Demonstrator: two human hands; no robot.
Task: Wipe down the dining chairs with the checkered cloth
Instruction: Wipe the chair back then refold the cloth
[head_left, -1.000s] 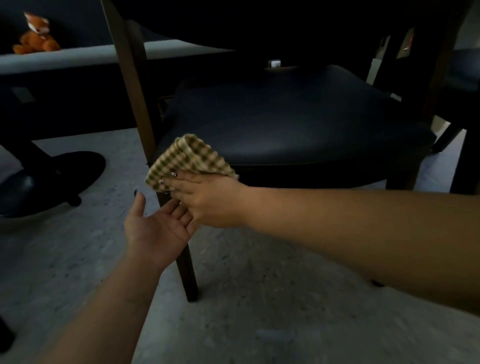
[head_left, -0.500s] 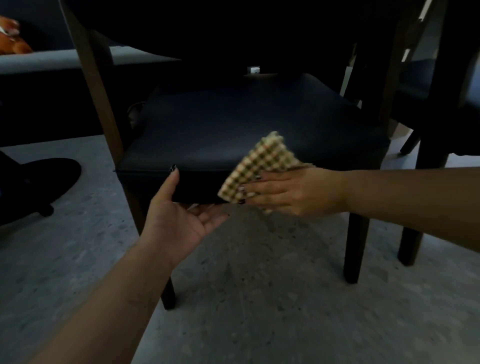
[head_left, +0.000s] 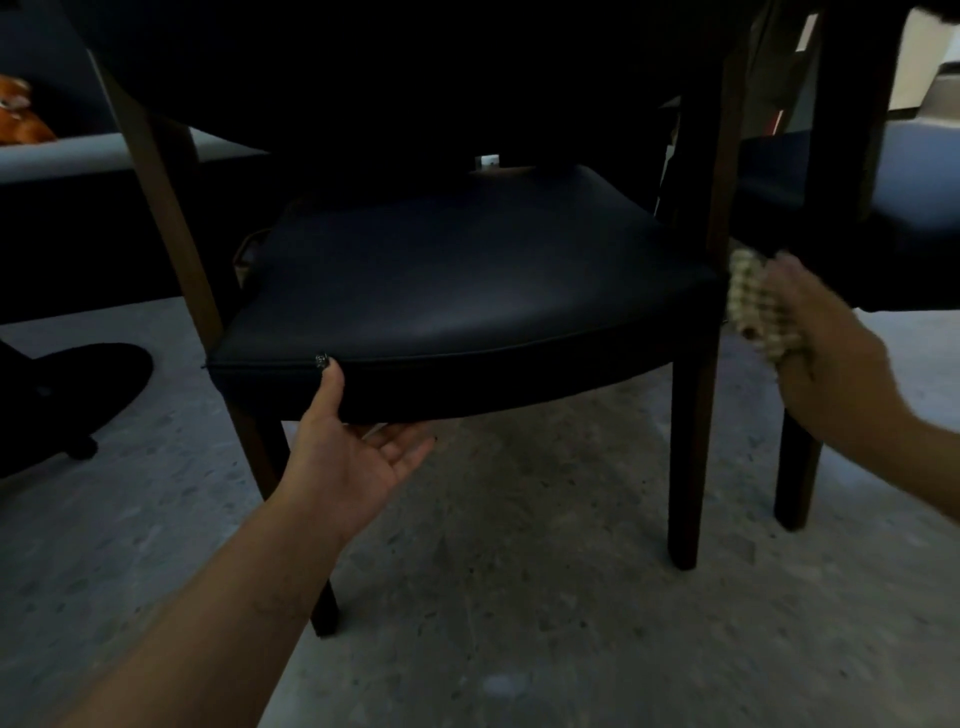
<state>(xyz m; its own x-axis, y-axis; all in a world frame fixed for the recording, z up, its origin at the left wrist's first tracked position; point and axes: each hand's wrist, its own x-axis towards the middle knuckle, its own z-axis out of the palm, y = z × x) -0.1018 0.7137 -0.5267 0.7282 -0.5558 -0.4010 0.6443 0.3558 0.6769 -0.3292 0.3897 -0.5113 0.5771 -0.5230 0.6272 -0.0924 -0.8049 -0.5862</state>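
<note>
Head view of a dark wooden dining chair with a navy padded leather-like seat (head_left: 467, 291) standing on a grey speckled stone floor (head_left: 519, 597). The left hand (head_left: 353, 447) supports the front edge of the seat: thumb pressed up against the piping, palm upward, fingers (head_left: 410, 447) straight and relaxed beneath the seat, holding nothing. The right hand (head_left: 826, 343), blurred, has its fingers curled around the bunched beige-and-brown checkered cloth (head_left: 753, 306), which lies against the chair's right front leg (head_left: 693, 441) just below seat level. A second dark chair (head_left: 852, 218) stands just beside, to the right. An orange plush toy (head_left: 18, 114) rests on a pale ledge (head_left: 78, 156) at far left
</note>
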